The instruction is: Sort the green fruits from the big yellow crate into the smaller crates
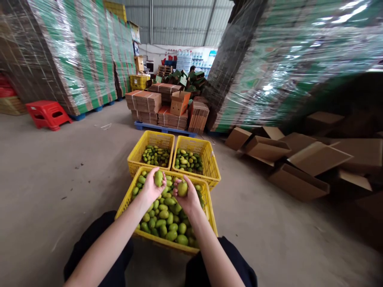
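Red stool (pixel 49 113) sits out at the left of the frame. Near center, the back-left yellow crate (pixel 137 152) is part-filled with green fruit (pixel 155 156). Left hand (pixel 153 186) is curled round one green mango-looking fruit (pixel 158 178), over the big front crate (pixel 164 240), which is loaded with more. Right hand (pixel 188 195) has a yellowish-green one (pixel 182 188) gripped. Then the back-right yellow crate (pixel 211 163), part-filled too, and cardboard boxes (pixel 266 148) heaped at right.

A single head-worn camera looks forward and down between the knees (pixel 89 239), close above the near crate (pixel 167 242), its wide view stretching across the floor (pixel 74 167) to the far wall (pixel 179 24).
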{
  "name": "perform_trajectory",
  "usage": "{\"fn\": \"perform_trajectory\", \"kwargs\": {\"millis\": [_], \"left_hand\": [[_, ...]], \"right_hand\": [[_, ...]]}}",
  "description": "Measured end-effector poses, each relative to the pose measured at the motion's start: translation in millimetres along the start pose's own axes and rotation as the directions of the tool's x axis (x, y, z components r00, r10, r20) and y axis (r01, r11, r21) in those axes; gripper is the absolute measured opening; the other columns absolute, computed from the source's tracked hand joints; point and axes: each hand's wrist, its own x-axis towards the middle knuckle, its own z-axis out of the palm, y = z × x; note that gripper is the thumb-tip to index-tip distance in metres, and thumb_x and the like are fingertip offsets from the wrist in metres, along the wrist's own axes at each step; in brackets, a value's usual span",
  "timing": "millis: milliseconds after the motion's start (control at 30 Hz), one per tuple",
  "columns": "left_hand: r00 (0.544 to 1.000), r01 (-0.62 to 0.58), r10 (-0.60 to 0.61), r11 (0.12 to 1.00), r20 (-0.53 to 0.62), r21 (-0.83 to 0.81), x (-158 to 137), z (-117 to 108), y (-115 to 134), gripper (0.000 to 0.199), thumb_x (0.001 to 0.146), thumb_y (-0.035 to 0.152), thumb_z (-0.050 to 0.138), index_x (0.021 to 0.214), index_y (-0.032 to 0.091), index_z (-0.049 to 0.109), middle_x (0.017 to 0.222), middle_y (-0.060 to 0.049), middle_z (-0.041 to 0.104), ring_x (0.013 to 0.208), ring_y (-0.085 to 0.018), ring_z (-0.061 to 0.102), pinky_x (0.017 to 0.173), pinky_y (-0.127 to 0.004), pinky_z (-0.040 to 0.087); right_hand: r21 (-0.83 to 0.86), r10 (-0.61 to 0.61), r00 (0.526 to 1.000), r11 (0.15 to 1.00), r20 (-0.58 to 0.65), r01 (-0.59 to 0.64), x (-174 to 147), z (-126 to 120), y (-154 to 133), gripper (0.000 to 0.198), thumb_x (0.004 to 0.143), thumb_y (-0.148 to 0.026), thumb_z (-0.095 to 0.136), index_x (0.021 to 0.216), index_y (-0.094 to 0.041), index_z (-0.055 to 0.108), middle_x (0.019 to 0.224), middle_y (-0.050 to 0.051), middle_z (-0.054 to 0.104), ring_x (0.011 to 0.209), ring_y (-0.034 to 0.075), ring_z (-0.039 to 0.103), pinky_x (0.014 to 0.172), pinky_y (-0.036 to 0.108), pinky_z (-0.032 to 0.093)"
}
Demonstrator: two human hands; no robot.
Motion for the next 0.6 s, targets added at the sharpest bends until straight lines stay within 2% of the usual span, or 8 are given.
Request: {"fn": "perform_trajectory", "kwargs": {"millis": [133,233,333,433,600], "left_hand": [[0.997,0.064,-0.064,0.998,0.035,0.015,-4.9,2.5,7.5,0.023,0.094,0.024,0.053,0.074,0.015,0.05,0.055,0.002,0.054,0.036,-0.004,0.043,0.03,-0.011,0.029],[0.994,0.07,-0.073,0.997,0.079,0.044,-4.8,-0.5,8.0,0.029,0.097,0.03,0.047,0.074,0.014,0.052,0.054,0.001,0.055,0.035,-0.005,0.046,0.031,-0.013,0.036],[0.996,0.035,-0.042,0.995,0.074,0.098,-2.8,-2.9,5.2,0.03,0.098,0.029,0.046,0.077,0.012,0.058,0.06,-0.003,0.062,0.039,-0.008,0.054,0.036,-0.016,0.045],[0.997,0.007,-0.018,0.989,0.073,0.147,-0.8,-3.1,2.4,0.031,0.099,0.031,0.046,0.086,0.01,0.065,0.058,-0.002,0.061,0.041,-0.009,0.057,0.038,-0.017,0.049],[0.998,0.028,-0.033,0.996,0.057,0.087,0.5,-2.2,0.6,0.025,0.1,0.024,0.044,0.097,0.01,0.065,0.067,-0.003,0.066,0.051,-0.01,0.063,0.049,-0.021,0.057]], "right_hand": [[0.002,-0.077,0.997,0.997,0.025,0.077,-4.3,3.9,0.1,0.02,0.069,-0.028,0.081,0.074,-0.019,0.064,0.064,-0.005,0.065,0.046,0.007,0.05,0.044,0.02,0.04],[-0.054,-0.108,0.993,0.992,0.053,0.111,-4.5,4.7,1.2,0.025,0.063,-0.023,0.084,0.07,-0.019,0.061,0.06,-0.006,0.062,0.045,0.007,0.048,0.042,0.02,0.039],[-0.095,-0.086,0.996,0.992,0.014,0.087,-3.5,4.5,1.8,0.025,0.071,-0.031,0.079,0.066,-0.02,0.057,0.053,-0.004,0.058,0.043,0.008,0.048,0.042,0.02,0.039],[-0.11,-0.066,0.998,0.992,-0.015,0.064,-2.2,4.0,1.9,0.027,0.081,-0.039,0.068,0.065,-0.019,0.058,0.053,-0.001,0.06,0.045,0.009,0.051,0.044,0.02,0.042],[-0.185,-0.103,0.995,0.978,-0.01,0.099,-0.6,3.2,3.1,0.029,0.082,-0.042,0.066,0.065,-0.019,0.059,0.056,-0.002,0.06,0.04,0.009,0.049,0.04,0.021,0.037]]}}
